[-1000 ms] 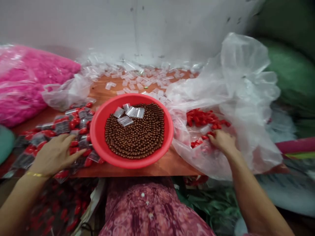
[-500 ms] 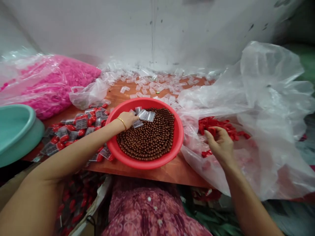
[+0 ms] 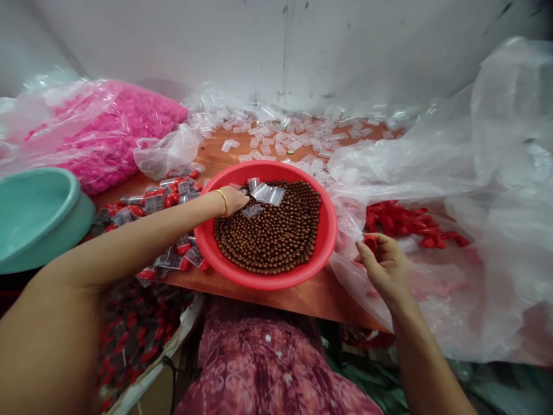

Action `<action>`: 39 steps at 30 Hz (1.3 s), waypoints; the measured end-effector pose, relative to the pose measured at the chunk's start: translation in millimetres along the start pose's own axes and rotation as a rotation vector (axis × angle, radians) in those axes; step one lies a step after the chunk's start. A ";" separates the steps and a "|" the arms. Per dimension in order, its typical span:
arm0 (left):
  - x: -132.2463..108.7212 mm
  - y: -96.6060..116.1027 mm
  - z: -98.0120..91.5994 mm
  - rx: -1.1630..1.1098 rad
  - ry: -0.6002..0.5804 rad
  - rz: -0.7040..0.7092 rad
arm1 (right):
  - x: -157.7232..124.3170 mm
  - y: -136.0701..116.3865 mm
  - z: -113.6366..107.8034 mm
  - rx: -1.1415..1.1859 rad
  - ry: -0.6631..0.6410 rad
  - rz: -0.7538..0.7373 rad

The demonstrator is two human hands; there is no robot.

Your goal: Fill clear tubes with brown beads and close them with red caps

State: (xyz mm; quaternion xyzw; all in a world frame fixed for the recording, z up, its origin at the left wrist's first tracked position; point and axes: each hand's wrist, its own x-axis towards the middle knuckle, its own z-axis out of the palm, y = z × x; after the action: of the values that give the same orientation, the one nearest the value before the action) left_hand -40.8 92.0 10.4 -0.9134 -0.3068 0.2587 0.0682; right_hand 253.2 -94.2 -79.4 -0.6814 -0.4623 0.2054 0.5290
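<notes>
A red basin holds a mass of brown round beads, with a few clear plastic cases lying on top. My left hand, a gold bangle at its wrist, reaches over the basin's left rim beside the clear cases. Its fingers are drawn together and point down; what they pinch, if anything, is hidden. At the right, my right hand pinches a small red cap between thumb and fingers. Behind that hand, more red caps lie in a large clear plastic bag.
Cases with red ends are heaped left of the basin, and more fill a box below the table edge. A teal basin and a bag of pink pieces stand left. Loose clear pieces cover the table's back.
The view has shifted, so the scene sits further right. My right hand has drawn back from the pile of red caps towards the basin, with a cap in its fingers. My left hand stays over the basin.
</notes>
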 end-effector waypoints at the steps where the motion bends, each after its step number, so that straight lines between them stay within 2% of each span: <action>1: 0.5 -2.9 -1.5 0.018 -0.002 0.003 | -1.4 -0.1 0.6 0.009 -0.001 0.004; 7: 13.6 -17.8 -3.0 0.157 0.010 0.036 | -9.0 -3.6 10.7 0.087 -0.018 -0.013; 9: 16.7 -20.0 -2.8 0.178 0.055 0.054 | -10.9 -4.1 13.1 0.087 -0.031 -0.023; 12: 12.2 -15.8 -4.3 0.181 0.182 0.080 | -13.3 -4.2 13.0 0.088 -0.015 -0.012; 14: 3.2 -4.7 -5.3 0.118 0.233 0.092 | -14.4 -5.4 11.6 0.111 0.003 0.010; 15: -2.0 3.7 -5.0 0.071 0.217 0.099 | -14.7 -6.8 11.2 0.131 0.007 0.025; 19: -13.7 48.7 2.5 -0.072 0.054 0.137 | -14.8 -16.9 13.3 0.214 -0.019 0.053; 23: 5.2 83.7 12.4 -0.381 0.007 0.063 | -16.1 -28.2 18.8 0.235 -0.020 0.024; 27: 38.4 96.7 13.9 -0.564 0.041 -0.003 | -18.8 -33.3 20.3 0.219 -0.010 0.011; 30: 56.1 99.3 13.0 -0.717 0.086 -0.039 | -19.2 -36.0 20.1 0.236 -0.011 0.024; 34: 62.8 94.2 14.2 -0.953 0.130 -0.024 | -18.4 -40.9 21.2 0.276 -0.013 0.048; 36: 61.1 87.8 15.7 -1.191 0.126 0.014 | -18.4 -42.6 21.5 0.290 -0.017 0.054; 39: 55.8 76.3 17.0 -1.745 0.114 0.102 | -17.6 -44.4 20.5 0.295 -0.017 0.059</action>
State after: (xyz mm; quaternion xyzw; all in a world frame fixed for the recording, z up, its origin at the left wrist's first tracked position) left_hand 28.4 63.4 -49.8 -0.6638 -0.3503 -0.1117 -0.6513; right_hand 210.5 -97.6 -50.0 -0.6076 -0.4115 0.2923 0.6132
